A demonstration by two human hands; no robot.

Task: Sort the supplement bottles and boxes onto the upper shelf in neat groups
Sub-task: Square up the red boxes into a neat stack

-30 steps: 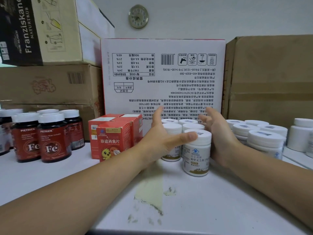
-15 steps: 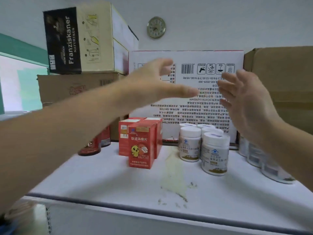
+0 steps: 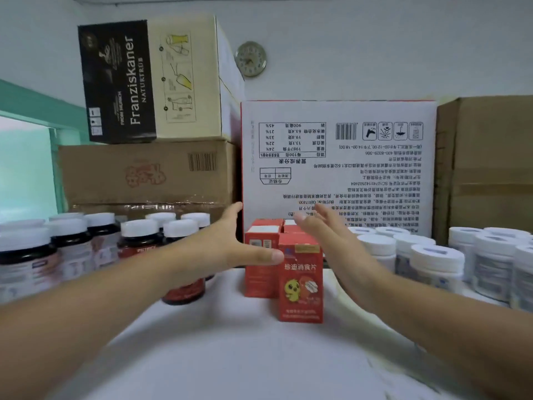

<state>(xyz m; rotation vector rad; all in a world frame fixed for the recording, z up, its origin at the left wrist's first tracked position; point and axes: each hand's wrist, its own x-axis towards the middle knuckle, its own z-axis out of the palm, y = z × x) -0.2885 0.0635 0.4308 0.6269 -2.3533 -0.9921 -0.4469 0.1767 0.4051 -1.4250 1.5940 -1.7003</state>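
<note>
Head view: red boxes between left hand, right hand; both spread, empty.

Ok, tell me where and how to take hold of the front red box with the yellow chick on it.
Grip the front red box across its two narrow side faces, near mid-height, coming straight in from the front. It stands upright ahead of the other red boxes, so its right side is clear. The open left hand and right hand already flank the group; probably one hand would do.

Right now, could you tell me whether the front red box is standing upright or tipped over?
Upright: the front red box stands on its base on the shelf, print reading level.
</note>
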